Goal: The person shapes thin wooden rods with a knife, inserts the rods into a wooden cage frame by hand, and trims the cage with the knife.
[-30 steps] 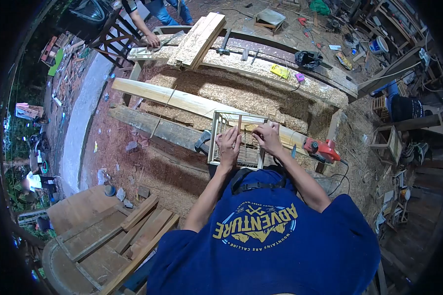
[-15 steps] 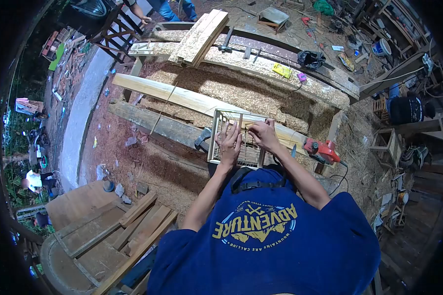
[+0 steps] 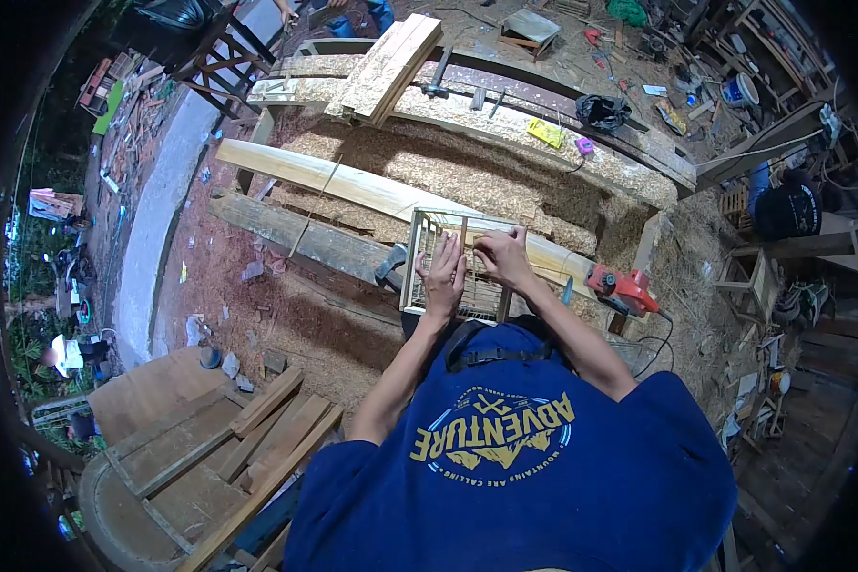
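A small wooden frame with thin bars (image 3: 413,259) stands at my lap, in front of the long pale plank (image 3: 353,183). My left hand (image 3: 442,276) lies on its left and middle part with the fingers stretched out. At the frame's right side my right hand (image 3: 505,257) has its thumb and fingertips pressed together; whatever they pinch is too small to make out. A hammer or axe head (image 3: 391,270) rests just left of the frame. To the right is a red power tool (image 3: 624,289) with a black cord.
Stacked boards (image 3: 386,71) lie across the far sawdust-covered beam, near a yellow item (image 3: 545,132) and a pink tape measure (image 3: 584,146). Wood pieces lie on a panel (image 3: 153,400) at lower left. Another person's legs (image 3: 379,17) show at the top; a distant person (image 3: 68,355) is at left.
The fingers of my right hand have shifted slightly over the frame. My left hand stays on it. The other person at the top has moved mostly out of view.
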Demonstrator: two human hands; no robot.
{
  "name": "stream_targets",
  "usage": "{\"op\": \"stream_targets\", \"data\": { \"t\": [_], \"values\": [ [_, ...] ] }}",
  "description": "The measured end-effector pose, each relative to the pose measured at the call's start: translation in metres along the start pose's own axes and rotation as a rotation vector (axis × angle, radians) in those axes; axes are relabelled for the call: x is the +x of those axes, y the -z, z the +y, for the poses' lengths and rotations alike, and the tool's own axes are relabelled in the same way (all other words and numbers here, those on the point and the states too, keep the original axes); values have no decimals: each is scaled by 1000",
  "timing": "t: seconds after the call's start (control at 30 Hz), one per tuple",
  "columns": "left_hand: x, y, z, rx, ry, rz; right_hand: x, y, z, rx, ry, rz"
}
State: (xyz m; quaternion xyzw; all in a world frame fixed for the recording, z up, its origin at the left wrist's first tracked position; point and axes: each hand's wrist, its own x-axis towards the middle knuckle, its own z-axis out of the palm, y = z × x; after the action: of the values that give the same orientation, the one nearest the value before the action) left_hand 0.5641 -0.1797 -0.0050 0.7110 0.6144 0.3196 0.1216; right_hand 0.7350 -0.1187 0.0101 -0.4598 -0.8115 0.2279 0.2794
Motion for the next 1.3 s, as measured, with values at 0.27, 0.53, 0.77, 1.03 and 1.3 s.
{"op": "stream_targets", "data": {
  "t": [0.27,0.53,0.77,1.03,1.3],
  "values": [
    [-1,-6,-9,29,-16,-23,7,-18,4,42,-9,-12],
    [-14,-1,3,125,-17,32,-1,15,20,14,55,-130],
    [-16,-9,5,205,-30,36,-4,-3,27,-38,123,-93],
    [-12,-7,1,97,-12,32,3,-5,27,-40,164,-73],
    [-12,-8,1,84,-5,26,5,-8,25,-30,168,-38]
  ]
}}
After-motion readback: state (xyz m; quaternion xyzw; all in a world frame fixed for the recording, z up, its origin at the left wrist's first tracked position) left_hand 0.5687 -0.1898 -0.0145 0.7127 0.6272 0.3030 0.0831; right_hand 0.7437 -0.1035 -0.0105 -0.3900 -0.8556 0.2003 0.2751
